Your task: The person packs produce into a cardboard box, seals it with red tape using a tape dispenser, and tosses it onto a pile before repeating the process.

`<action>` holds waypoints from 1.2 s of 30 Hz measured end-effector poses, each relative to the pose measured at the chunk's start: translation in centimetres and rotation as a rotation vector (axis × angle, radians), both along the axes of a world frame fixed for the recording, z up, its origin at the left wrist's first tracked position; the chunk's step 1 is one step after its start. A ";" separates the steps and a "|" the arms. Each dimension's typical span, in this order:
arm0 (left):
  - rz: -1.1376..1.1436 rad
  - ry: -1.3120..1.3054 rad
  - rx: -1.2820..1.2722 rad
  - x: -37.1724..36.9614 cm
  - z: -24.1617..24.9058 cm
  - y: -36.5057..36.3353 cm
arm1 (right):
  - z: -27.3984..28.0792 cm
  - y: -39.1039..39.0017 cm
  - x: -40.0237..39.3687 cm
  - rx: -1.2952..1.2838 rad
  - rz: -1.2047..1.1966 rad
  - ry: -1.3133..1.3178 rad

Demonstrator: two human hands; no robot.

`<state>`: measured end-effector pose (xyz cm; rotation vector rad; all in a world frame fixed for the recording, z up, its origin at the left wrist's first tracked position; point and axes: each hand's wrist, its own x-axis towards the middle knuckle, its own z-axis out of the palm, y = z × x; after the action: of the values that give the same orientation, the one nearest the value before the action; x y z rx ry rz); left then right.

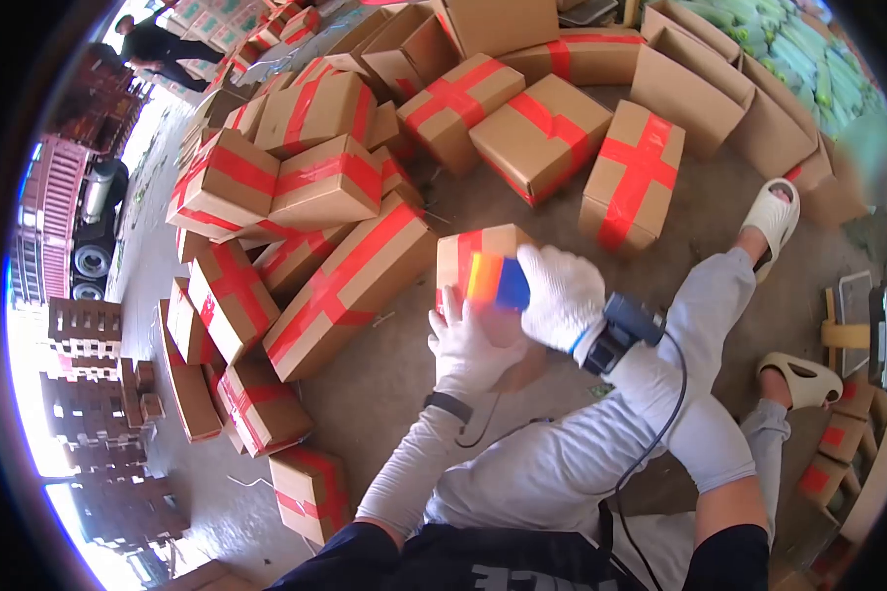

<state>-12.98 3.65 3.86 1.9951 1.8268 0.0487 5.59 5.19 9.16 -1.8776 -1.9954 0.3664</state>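
Observation:
A cardboard box [450,258] with red tape stands on the floor in front of me. My left hand [471,347], in a white glove, lies on the near side of this box with its fingers spread. My right hand [562,295], also gloved, is closed around a blue and orange tool [498,282] over the box's right part. The tool is blurred, so its exact kind cannot be made out. A black device with a cable is strapped to my right wrist, and a dark band sits on my left wrist.
Taped boxes [355,286] are piled at the left, with more taped boxes [542,136] ahead. Open cartons [690,89] and green produce [798,59] are at the upper right. Pallets [94,414] and a truck [64,207] stand far left; a person [158,47] is beyond.

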 end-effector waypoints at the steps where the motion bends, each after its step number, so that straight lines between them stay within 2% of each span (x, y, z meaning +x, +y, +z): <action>1: 0.023 0.013 0.021 0.8 0.4 -0.7 | 0.5 0.7 1.4 -0.015 0.018 -0.018; 3: 0.042 0.008 0.053 1.0 0.2 -1.4 | -0.6 0.5 5.1 0.026 0.087 -0.112; 4: 0.052 0.001 0.052 0.8 0.0 -1.4 | -0.4 0.0 5.8 -0.170 0.123 -0.146; 6: 0.088 -0.011 0.050 0.3 -0.1 -1.5 | -1.5 -0.8 5.8 -0.318 0.117 -0.063; 7: 0.092 -0.040 0.052 0.0 0.4 -1.5 | -2.8 -0.6 5.6 -0.339 0.153 -0.137; 8: 0.064 -0.092 0.039 -1.3 0.0 -1.4 | -4.1 -0.6 4.6 -0.326 0.161 -0.084; 10: -0.010 -0.198 0.025 -5.3 -2.3 0.7 | -6.0 -0.1 2.1 -0.288 0.160 0.021; 11: -0.078 -0.356 0.096 -7.9 -4.2 1.4 | -6.2 0.8 0.8 -0.281 0.196 0.052; 12: -0.028 -0.615 -0.019 -10.4 -5.2 2.1 | -6.3 1.6 -0.9 -0.279 0.243 0.081; 14: 0.009 -0.848 -0.237 -12.8 -4.2 3.1 | -4.1 2.8 -3.7 -0.272 0.242 0.047; 15: -0.052 -0.867 -0.202 -13.7 -5.7 3.4 | -2.5 3.0 -4.1 -0.335 0.266 -0.001; 18: -0.024 -0.850 -0.283 -13.7 -3.6 3.4 | -2.6 3.2 -4.8 -0.416 0.276 0.055; 19: -0.078 -0.929 -0.236 -15.4 -6.5 3.7 | -1.8 3.0 -5.0 -0.423 0.277 0.057; 20: -0.083 -0.915 -0.245 -14.8 -6.1 4.0 | -2.4 2.8 -5.0 -0.354 0.287 0.057; 22: -0.096 -0.875 -0.273 -13.7 -5.4 4.7 | -3.6 2.2 -4.1 -0.379 0.236 0.063; 23: -0.147 -0.817 -0.274 -12.5 -4.2 5.4 | -3.6 1.7 -3.8 -0.421 0.174 0.024; 24: -0.252 -0.745 -0.217 -12.1 -5.2 6.4 | -3.6 1.1 -2.6 -0.447 0.136 0.039; 27: -0.441 -0.675 -0.236 -9.0 -4.8 8.2 | -4.1 -1.3 1.0 -0.429 0.075 0.153; 28: -0.473 -0.743 -0.294 -8.8 -5.9 9.2 | -3.8 -1.2 0.8 -0.419 0.025 0.095; 30: -0.368 -0.952 -0.375 -8.7 -8.4 10.4 | -3.4 -1.0 -1.4 -0.396 -0.084 -0.005; 31: -0.346 -1.037 -0.361 -9.7 -10.6 10.9 | -5.1 0.0 -2.1 -0.243 -0.049 0.021; 32: -0.336 -0.867 -0.183 -11.9 -13.0 11.7 | -4.0 1.1 -2.5 -0.233 -0.014 0.088; 33: -0.119 -0.864 -0.141 -12.5 -12.5 10.7 | -4.7 3.1 -4.0 -0.319 -0.073 0.065; 35: 0.058 -0.599 -0.183 -13.7 -9.6 7.4 | -5.9 5.9 -6.8 -0.357 -0.111 0.035; 36: 0.026 -0.347 -0.253 -13.4 -7.0 5.0 | -6.5 6.3 -7.9 -0.349 -0.118 0.051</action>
<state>-26.39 8.62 -3.10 1.6695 1.5531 0.1538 -2.33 11.46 2.61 -2.1549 -1.8693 0.7616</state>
